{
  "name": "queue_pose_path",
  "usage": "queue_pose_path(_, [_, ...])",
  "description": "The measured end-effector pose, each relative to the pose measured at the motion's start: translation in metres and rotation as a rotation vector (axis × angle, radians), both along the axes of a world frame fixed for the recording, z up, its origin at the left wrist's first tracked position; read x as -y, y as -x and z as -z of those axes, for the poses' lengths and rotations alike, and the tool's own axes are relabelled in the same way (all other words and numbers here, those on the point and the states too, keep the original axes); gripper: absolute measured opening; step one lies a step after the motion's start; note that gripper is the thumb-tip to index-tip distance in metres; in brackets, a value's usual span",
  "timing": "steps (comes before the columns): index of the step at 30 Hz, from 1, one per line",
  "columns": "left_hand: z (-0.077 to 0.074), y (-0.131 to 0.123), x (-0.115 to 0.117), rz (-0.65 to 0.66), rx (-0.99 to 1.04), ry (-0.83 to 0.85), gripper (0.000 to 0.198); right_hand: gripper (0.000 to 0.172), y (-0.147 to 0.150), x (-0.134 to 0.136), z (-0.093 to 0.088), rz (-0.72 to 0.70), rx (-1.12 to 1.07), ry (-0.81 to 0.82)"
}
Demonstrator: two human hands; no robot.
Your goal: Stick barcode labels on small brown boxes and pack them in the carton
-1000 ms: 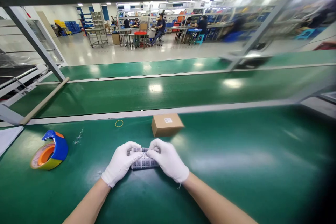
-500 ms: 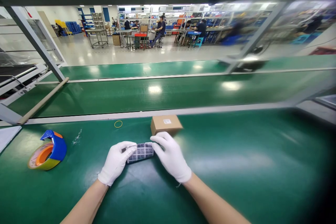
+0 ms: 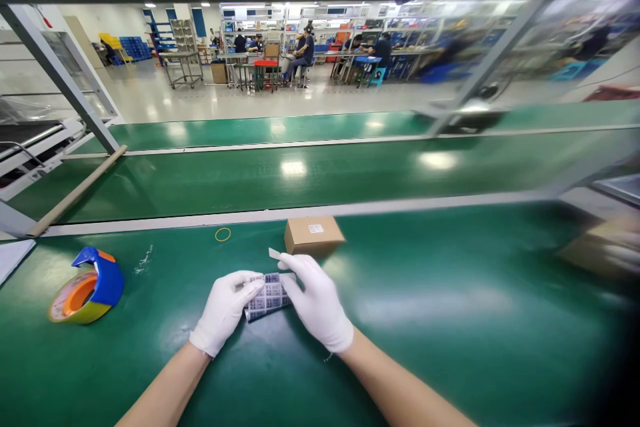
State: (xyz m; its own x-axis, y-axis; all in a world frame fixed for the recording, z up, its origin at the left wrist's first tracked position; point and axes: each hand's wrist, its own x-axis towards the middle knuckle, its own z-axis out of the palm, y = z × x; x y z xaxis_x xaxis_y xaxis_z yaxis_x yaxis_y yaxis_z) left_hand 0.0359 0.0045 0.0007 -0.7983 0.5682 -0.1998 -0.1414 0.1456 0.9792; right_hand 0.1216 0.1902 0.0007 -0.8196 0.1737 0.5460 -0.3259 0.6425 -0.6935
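Observation:
My left hand, in a white glove, pinches the left end of a sheet of printed labels. The sheet is held tilted above the green work surface. In a white glove too, my right hand is at the sheet's right end. A small white label sticks out from its pinched fingertips, pointing up and left. Just behind my right hand stands a closed brown cardboard box with a white printed label on its top.
A blue tape dispenser with a tape roll lies at the left. A yellow rubber band rests near the back edge. A blurred brown box and a hand appear at the far right. A green conveyor belt runs behind; people sit beyond it.
A small label now shows in my right fingertips, lifted off the sheet's right end. The label sheet has tilted. At the far right, a blurred box and a hand have come into view.

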Motion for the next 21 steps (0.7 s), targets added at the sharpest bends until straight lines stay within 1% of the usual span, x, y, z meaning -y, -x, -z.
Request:
queue_pose_path(1, [0.000,-0.001,0.000,0.007,0.002,0.003,0.038,0.061,0.000,0.001,0.001,-0.001,0.021,0.003])
queue_pose_path(3, [0.001,-0.003,-0.001,0.020,0.005,0.001,0.037,0.065,0.001,0.003,0.002,0.006,0.018,-0.020])
queue_pose_path(6, [-0.001,-0.003,0.000,0.050,-0.007,0.013,0.036,0.060,0.000,0.002,0.003,0.036,-0.063,-0.116])
queue_pose_path(9, [-0.002,-0.003,0.000,0.091,-0.026,0.030,0.041,0.057,-0.002,0.003,0.003,0.047,-0.145,-0.181])
queue_pose_path(12, [-0.001,-0.004,-0.001,0.111,-0.045,0.029,0.041,0.060,-0.004,0.007,0.004,0.008,-0.220,-0.093])
queue_pose_path(15, [-0.001,-0.007,-0.004,0.130,-0.052,0.028,0.040,0.067,-0.005,0.013,0.005,-0.022,-0.169,0.025])
queue_pose_path(18, [-0.002,-0.009,-0.006,0.162,-0.061,0.028,0.038,0.068,-0.005,0.018,0.005,-0.034,-0.066,0.053])
queue_pose_path(21, [-0.006,-0.011,-0.005,0.178,-0.045,0.010,0.037,0.069,-0.004,0.019,0.005,-0.036,-0.072,0.054])
